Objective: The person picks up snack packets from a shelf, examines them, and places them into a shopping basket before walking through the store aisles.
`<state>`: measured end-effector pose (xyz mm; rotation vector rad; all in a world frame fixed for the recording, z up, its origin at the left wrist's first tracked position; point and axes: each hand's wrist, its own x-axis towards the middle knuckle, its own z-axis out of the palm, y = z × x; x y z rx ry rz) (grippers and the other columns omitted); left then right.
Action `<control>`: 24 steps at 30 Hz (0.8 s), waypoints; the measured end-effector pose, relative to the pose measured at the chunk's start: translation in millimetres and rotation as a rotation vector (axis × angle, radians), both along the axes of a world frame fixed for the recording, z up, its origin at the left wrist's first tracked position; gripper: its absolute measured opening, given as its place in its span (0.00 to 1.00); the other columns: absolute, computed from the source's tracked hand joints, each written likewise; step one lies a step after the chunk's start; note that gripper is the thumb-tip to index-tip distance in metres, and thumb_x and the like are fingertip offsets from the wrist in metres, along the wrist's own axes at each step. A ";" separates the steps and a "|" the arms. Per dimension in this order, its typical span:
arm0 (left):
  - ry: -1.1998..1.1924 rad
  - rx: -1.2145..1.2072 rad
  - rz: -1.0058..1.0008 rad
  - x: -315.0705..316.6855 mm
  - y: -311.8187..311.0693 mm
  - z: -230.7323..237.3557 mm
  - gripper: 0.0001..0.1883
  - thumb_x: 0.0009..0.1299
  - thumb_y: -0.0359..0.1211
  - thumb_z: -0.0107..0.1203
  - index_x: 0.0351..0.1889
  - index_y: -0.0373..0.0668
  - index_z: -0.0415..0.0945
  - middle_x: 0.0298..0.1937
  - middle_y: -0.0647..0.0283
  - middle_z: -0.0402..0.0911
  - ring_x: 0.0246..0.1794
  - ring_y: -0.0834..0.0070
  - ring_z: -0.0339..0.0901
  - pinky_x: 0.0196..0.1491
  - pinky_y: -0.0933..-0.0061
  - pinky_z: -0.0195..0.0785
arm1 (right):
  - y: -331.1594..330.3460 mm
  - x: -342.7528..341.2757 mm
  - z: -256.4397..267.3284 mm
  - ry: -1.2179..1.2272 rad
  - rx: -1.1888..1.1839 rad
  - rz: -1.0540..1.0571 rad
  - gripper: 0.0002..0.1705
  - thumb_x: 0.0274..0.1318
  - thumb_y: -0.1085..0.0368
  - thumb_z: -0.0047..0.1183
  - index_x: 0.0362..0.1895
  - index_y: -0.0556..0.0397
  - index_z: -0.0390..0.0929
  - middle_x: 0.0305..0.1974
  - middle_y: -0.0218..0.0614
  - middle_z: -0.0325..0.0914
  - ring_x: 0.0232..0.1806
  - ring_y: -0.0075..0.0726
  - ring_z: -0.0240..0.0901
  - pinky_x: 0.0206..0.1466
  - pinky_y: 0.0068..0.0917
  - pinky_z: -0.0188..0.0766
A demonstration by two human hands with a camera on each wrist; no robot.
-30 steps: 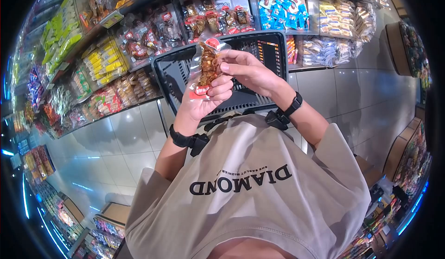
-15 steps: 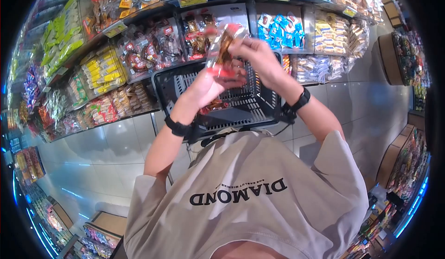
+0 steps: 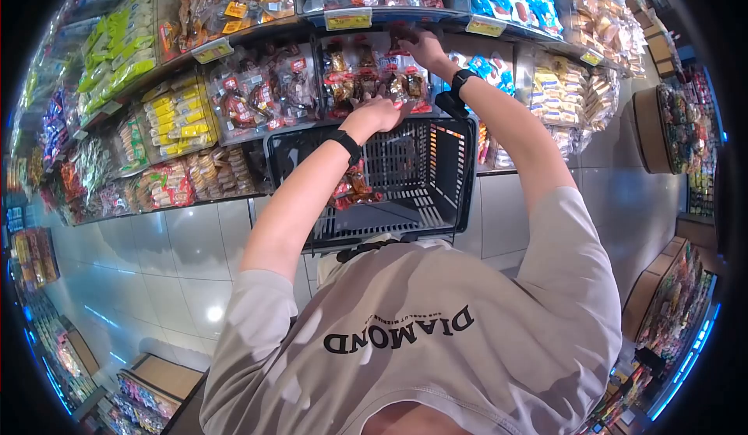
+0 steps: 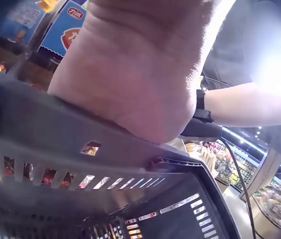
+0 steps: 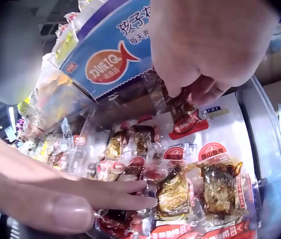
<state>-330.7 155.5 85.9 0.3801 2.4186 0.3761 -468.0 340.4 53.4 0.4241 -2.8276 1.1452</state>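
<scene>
In the head view my left hand (image 3: pixel 378 114) reaches over the basket's far edge to the lower shelf bin. The right wrist view shows that left hand (image 5: pixel 75 196) with fingers extended, touching clear-wrapped brown snack packets (image 5: pixel 173 196). My right hand (image 3: pixel 425 48), at the back of the same bin, pinches a red-labelled packet (image 5: pixel 185 122) between thumb and fingers. The heel of my left hand (image 4: pixel 130 79) is close above the basket rim in the left wrist view; its fingers are hidden there.
A dark slatted basket (image 3: pixel 466 190) stands against the shelf, with red-labelled packets (image 3: pixel 354 191) in its left part. Bins of yellow packets (image 3: pixel 178 119) and blue packets (image 3: pixel 487 69) flank the snack bin. A shelf edge with price tags (image 3: pixel 348 19) runs above my right hand.
Both hands have moved forward and parted, from above the basket to the shelf bin. The packet held between them earlier is no longer there. The basket and shelves show lower in the view.
</scene>
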 end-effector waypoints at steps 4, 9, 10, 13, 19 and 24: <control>-0.014 0.025 -0.024 -10.7 -1.7 -31.0 0.41 0.75 0.67 0.26 0.77 0.53 0.57 0.79 0.49 0.54 0.76 0.38 0.52 0.74 0.30 0.43 | -2.8 1.8 -3.9 -0.052 0.007 0.022 0.25 0.60 0.56 0.60 0.57 0.56 0.79 0.50 0.54 0.81 0.51 0.54 0.79 0.55 0.37 0.73; 0.010 0.142 0.144 5.2 0.0 -2.7 0.43 0.73 0.68 0.28 0.76 0.50 0.60 0.83 0.57 0.44 0.82 0.47 0.40 0.75 0.26 0.33 | -3.4 -0.1 -10.5 -0.084 -0.006 0.081 0.23 0.62 0.56 0.59 0.58 0.55 0.78 0.52 0.49 0.82 0.53 0.50 0.78 0.57 0.37 0.71; 0.009 0.142 0.145 5.2 -0.5 -2.7 0.43 0.73 0.68 0.28 0.76 0.50 0.60 0.83 0.57 0.44 0.82 0.47 0.40 0.75 0.26 0.33 | -4.4 -0.4 -7.8 -0.085 -0.005 0.082 0.23 0.62 0.56 0.59 0.58 0.55 0.78 0.52 0.49 0.82 0.53 0.50 0.78 0.57 0.37 0.71; 0.019 0.161 0.141 3.4 -1.1 -5.3 0.47 0.72 0.71 0.25 0.75 0.46 0.61 0.83 0.57 0.43 0.82 0.47 0.38 0.75 0.27 0.32 | -7.6 3.1 -2.3 -0.065 0.172 0.087 0.23 0.62 0.58 0.60 0.57 0.58 0.78 0.51 0.47 0.82 0.53 0.47 0.79 0.56 0.36 0.72; -0.037 0.004 0.039 -3.1 3.0 -5.6 0.38 0.76 0.63 0.29 0.80 0.59 0.47 0.82 0.55 0.46 0.79 0.43 0.46 0.74 0.26 0.39 | -7.0 10.0 -10.2 -0.064 -0.172 -0.062 0.25 0.57 0.58 0.63 0.54 0.59 0.78 0.49 0.54 0.82 0.51 0.54 0.79 0.56 0.41 0.73; -0.109 -0.057 -0.038 -6.9 4.9 -5.1 0.33 0.79 0.54 0.30 0.80 0.56 0.49 0.80 0.54 0.53 0.79 0.46 0.51 0.73 0.27 0.42 | -4.5 9.1 -5.9 -0.262 -0.106 -0.019 0.28 0.61 0.56 0.62 0.60 0.60 0.72 0.51 0.45 0.81 0.52 0.38 0.78 0.55 0.35 0.73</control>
